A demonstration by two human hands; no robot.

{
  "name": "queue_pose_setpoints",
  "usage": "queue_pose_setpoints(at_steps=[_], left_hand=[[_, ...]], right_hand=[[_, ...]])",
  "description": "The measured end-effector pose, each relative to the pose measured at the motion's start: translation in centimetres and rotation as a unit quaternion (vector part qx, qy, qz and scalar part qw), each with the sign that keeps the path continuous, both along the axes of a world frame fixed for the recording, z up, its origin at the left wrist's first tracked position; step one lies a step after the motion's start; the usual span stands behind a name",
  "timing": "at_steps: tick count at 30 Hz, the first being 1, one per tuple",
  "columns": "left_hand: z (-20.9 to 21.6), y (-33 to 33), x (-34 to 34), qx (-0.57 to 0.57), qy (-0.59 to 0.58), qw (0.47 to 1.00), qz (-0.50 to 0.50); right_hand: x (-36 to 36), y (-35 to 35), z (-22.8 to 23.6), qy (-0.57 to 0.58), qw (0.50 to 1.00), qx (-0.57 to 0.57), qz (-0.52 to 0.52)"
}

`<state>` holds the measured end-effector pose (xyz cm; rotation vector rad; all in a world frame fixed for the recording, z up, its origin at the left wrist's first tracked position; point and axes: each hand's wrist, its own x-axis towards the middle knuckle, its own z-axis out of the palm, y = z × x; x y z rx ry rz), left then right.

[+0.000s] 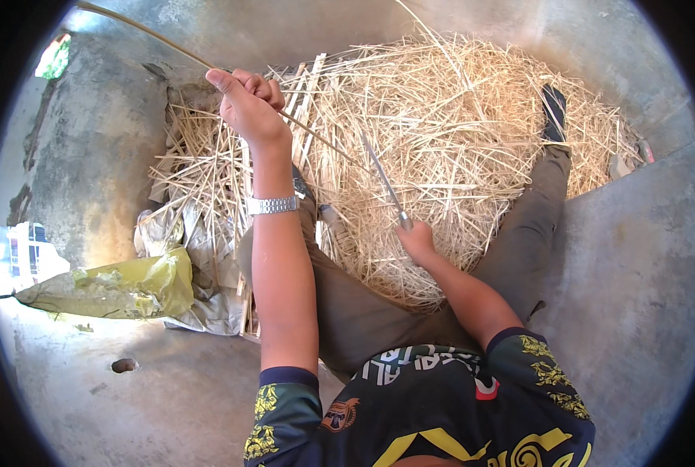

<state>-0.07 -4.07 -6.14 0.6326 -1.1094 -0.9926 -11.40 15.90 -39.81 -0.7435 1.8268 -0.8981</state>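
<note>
My left hand [251, 107], a metal watch [272, 205] on its wrist, is closed around a long thin bamboo-like strip [154, 36]. The strip runs from the upper left, through my fist, down toward the middle of the straw-coloured pile. In my right hand [417, 240] is a knife [383, 177] with a long narrow blade, gripped by its handle. Its blade points up and away over the pile, close to the strip's lower end. Whether blade and strip touch, I cannot tell.
A big heap of pale shavings and thin strips [441, 132] lies between my outstretched legs [526, 210]. More cut strips [199, 156] are piled at left, near a yellow-green sack [129, 288] and greyish sacking [211, 307]. Concrete walls [98, 156] stand around; the floor has a hole [125, 365].
</note>
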Motion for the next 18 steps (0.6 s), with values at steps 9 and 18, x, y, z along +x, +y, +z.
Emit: queue_pose_setpoints(at_steps=[9,18], left_hand=[[-0.3,-0.3,0.5,-0.02,-0.015,1.0,0.016],[-0.2,-0.9,0.3,-0.028,-0.006,0.999,0.017]], right_hand=[[-1.0,1.1,2.6,0.18,0.98,0.047,0.067],[-2.0,1.3,3.2,-0.01,0.995,0.102,0.004]])
